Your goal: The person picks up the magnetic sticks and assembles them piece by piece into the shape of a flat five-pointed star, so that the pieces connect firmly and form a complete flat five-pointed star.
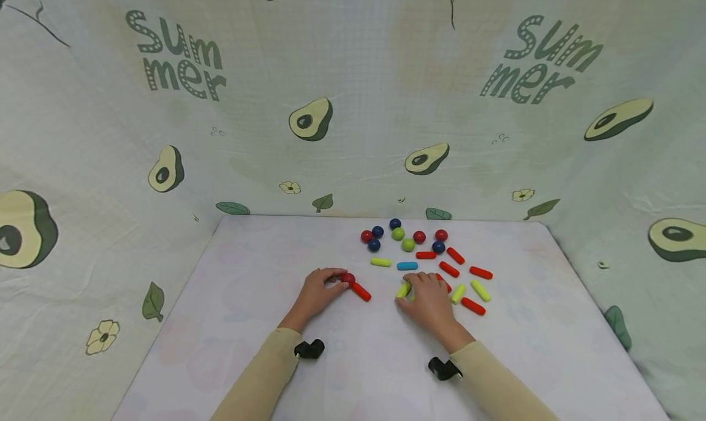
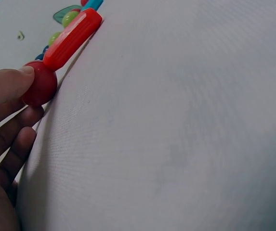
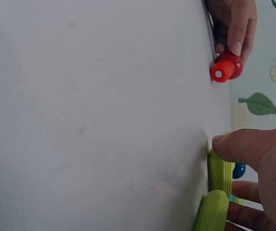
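Where red ball (image 1: 348,278) meets red stick (image 1: 361,292): contact is made, so one pair is judged begun — whether firmly joined cannot be told; it is held left of the blue stick (image 1: 407,266), on its near side.
Loose pieces: nine balls (image 1: 408,245) are spread on the tabletop (image 1: 353,378) beyond the blue stick, with red sticks (image 1: 481,273) to its right; most pieces are judged unpaired.
Left hand (image 1: 322,289): narrow; the red ball is pinched between thumb and fingers.
Right hand (image 1: 432,301): partly closed; a yellow-green stick (image 1: 404,290), nearer than the blue stick, is enclosed by thumb and fingers — firmness cannot be told; a second yellow-green stick (image 3: 213,211) is seen just beside it.
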### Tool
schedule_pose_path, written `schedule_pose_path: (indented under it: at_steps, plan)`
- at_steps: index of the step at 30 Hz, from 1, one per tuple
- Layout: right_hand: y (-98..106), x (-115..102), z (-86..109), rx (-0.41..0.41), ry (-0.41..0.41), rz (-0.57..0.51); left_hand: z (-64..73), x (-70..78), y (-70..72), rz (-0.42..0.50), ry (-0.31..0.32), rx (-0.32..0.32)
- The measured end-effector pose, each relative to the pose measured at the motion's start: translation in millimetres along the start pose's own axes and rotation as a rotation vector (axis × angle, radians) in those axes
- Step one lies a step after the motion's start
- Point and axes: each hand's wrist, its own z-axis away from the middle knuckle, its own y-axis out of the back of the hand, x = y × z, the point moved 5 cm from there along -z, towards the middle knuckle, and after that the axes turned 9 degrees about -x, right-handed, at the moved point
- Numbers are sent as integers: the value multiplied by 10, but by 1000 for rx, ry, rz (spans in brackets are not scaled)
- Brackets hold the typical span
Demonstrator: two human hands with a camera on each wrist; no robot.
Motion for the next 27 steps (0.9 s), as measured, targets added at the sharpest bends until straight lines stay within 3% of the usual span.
schedule_pose_path:
  at_steps: [10,17,22,27]
  plan:
    - [-66,-186,2,-12,76,-69,4,7,11,13,-10,10]
    - [-148,-483,-10,-57,210,-157,4,6,11,-5,5,8]
    - [-210,-743,-25,-87,334,-146,8,14,19,-8,21,-1]
    - [-297,-924,-28,-89,397,-77,15,20,25,0,9,-11]
